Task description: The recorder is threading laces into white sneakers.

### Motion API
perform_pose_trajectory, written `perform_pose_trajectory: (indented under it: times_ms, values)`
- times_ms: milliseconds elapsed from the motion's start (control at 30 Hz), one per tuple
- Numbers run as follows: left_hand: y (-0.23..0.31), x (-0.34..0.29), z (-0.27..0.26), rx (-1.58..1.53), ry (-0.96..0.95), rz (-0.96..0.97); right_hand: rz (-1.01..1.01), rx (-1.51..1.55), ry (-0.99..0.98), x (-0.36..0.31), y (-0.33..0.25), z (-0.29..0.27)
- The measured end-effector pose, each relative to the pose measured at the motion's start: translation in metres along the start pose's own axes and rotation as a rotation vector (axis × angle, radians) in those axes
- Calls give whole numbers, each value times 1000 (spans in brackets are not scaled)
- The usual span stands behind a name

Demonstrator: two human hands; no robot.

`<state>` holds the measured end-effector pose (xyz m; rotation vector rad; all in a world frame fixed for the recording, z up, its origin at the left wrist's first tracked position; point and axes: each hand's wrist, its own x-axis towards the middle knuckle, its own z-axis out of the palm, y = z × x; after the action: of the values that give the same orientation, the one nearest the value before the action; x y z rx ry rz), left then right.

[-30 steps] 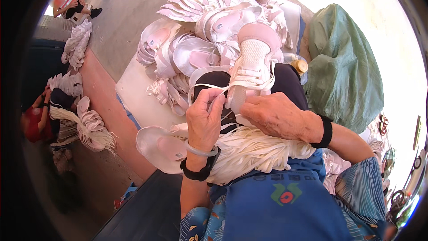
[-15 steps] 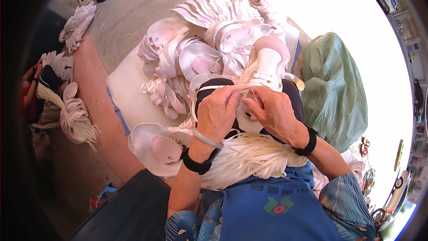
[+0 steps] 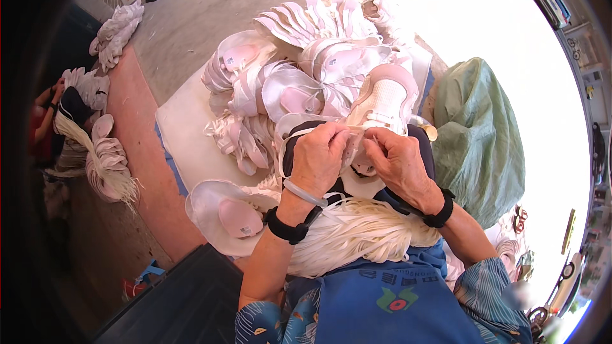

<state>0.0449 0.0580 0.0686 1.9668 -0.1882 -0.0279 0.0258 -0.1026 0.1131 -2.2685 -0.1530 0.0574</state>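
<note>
The white and pink shoe top [image 3: 384,99] sits over the person's knees, just past the two hands. The left hand [image 3: 322,153] pinches a white lace [image 3: 357,129] with thumb and finger. The right hand [image 3: 398,158] has its fingers curled by the lace; I cannot tell if it grips it. A bunch of white laces [image 3: 366,232] lies on the lap, above a blue apron [image 3: 398,328] with dark writing and a green and red sign. Past the knees, shoe parts [image 3: 293,86] are piled on a white sheet [image 3: 191,124]; their small labels are too tiny to read. A green bag [image 3: 481,146] stands to the right, on the floor [image 3: 191,16]. Another person [image 3: 41,130] sits at the far left.
</note>
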Motion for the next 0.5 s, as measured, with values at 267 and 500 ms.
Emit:
perform_pose_trajectory:
  times_ms: [267,500]
  values:
    - [12,5,-5,101,-18,127,42,56,-4,0,3,1]
    - [4,14,-6,142,-67,166,-49,81,20,3,9,4]
